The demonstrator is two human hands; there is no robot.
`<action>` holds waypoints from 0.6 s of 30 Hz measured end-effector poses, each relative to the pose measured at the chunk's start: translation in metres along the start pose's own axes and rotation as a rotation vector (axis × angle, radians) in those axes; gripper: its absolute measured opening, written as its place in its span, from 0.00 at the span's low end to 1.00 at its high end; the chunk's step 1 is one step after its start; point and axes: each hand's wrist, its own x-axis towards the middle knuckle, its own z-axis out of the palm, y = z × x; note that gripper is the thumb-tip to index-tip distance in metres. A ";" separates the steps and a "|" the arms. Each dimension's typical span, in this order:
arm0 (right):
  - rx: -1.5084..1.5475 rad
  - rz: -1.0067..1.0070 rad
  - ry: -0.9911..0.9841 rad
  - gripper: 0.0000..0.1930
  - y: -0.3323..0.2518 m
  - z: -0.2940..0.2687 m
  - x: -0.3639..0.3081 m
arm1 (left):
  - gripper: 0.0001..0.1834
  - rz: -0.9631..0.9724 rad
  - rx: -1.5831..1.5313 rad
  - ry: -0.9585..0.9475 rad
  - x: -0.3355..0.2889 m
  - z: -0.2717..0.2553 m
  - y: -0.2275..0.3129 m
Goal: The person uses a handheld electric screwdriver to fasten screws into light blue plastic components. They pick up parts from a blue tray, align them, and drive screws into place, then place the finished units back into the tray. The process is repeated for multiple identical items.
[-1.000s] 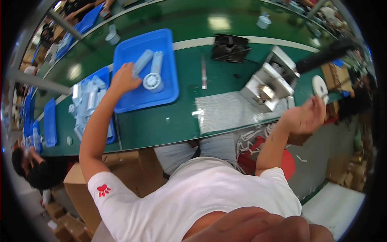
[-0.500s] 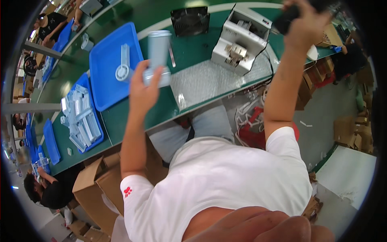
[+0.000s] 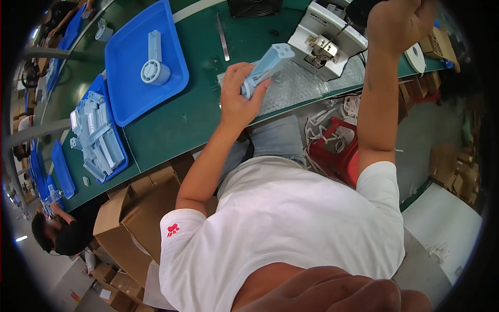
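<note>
Over bubble wrap (image 3: 301,89) on the green workbench (image 3: 156,140), the left hand (image 3: 239,99) grasps a light-blue plastic casing (image 3: 271,64), tilted near the white benchtop machine (image 3: 304,32); the right hand (image 3: 395,28) is raised just beside a partly cut-off black object (image 3: 358,11), and whether it grips it I cannot tell

tray (image 3: 125,93) left, part (image 3: 267,67) midway, machine (image 3: 328,37) right

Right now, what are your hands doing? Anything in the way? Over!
Left hand gripping light-blue part. Right hand at black lever, grip unclear. White machine just right of part.
</note>
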 end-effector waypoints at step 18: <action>0.374 0.509 -0.109 0.49 0.023 -0.006 -0.011 | 0.20 0.022 -0.027 0.000 0.000 -0.004 -0.001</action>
